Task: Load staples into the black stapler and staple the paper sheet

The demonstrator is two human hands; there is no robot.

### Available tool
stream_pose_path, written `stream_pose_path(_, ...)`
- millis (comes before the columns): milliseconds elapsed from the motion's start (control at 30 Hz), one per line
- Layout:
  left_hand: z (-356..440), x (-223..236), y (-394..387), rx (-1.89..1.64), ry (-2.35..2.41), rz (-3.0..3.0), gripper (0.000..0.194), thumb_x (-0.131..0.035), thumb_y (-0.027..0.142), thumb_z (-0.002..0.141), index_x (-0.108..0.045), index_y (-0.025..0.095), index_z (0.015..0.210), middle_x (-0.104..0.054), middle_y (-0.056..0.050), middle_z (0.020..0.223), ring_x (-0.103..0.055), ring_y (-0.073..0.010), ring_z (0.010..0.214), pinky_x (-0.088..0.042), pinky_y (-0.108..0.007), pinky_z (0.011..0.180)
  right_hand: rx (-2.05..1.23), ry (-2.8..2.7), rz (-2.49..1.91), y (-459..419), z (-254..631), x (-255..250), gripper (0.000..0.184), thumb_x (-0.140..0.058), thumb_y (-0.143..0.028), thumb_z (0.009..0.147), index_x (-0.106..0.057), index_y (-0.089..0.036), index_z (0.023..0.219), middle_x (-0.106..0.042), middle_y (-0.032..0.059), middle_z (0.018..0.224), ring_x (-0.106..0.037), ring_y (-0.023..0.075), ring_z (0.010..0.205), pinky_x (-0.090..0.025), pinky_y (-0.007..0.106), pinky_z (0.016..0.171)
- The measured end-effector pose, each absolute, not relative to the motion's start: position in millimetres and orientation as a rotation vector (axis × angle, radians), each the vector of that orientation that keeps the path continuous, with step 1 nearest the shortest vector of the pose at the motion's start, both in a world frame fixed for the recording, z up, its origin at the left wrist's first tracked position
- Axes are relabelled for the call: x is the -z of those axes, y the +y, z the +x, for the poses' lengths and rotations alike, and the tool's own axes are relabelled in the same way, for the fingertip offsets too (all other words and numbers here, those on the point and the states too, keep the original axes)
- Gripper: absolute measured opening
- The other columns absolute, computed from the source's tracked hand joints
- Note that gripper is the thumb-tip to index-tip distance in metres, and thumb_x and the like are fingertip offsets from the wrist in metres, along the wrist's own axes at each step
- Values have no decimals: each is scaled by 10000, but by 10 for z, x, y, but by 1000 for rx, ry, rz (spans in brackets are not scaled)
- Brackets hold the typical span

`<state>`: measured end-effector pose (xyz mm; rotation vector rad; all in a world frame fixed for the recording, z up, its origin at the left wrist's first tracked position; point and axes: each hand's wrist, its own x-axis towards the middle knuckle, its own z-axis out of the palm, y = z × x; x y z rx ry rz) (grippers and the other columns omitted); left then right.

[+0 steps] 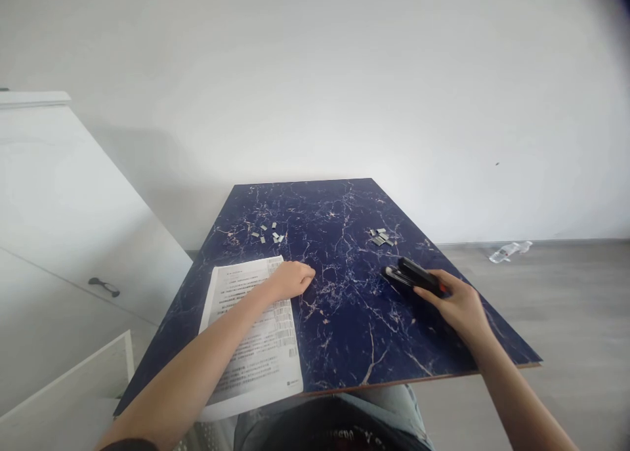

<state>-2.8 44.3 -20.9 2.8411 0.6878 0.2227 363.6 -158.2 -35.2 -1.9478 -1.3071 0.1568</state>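
My right hand (pixel 460 300) is closed around the back end of a black stapler (pixel 417 275), low over the table's right side. The stapler's front points left and its jaws are apart, with a pale metal part between them. My left hand (pixel 294 280) is curled closed at the upper right edge of a stack of printed paper (pixel 246 346); whatever its fingers may hold is hidden. My left forearm crosses the printed text. The paper lies at the table's near left and slightly overhangs the front edge.
The dark blue marbled table (pixel 339 346) stands near a white wall. Small strips of staples (pixel 380 237) lie at right, and more staple strips (pixel 268 233) are scattered at left. A white cabinet (pixel 73 228) stands left. A clear plastic wrapper (pixel 510 251) lies on the floor.
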Motion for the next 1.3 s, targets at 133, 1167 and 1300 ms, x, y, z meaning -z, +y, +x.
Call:
stream_pose_path(133,-24,207,443,-235,686,2846,270,-431,147,903,-490,193,644,-645,-2,715,-573,-154,680,-324,-277,607,-106,-1158,-2081,-1990,3906,436,536,-750,-634,690,-736,-234,1048,-732,33,854,-688,261,793,-480,338,697)
stream_pose_path(1167,-1,185,346,-214,775,2902,312,-521,355,915,-544,206,641,-611,-6,583,-551,-159,544,-284,-296,547,-102,-2250,-1892,-239,1971,74,235,-493,-276,953,-643,-208,785,-702,54,820,-626,178,758,-361,268,664)
stream_pose_path(1300,9,204,369,-170,717,2929,301,-514,336,928,-587,209,665,-656,-15,641,-590,-162,583,-324,-286,570,-30,-2237,-2002,-118,1836,145,235,-445,-271,986,-666,-199,952,-733,90,936,-650,194,796,-356,272,688)
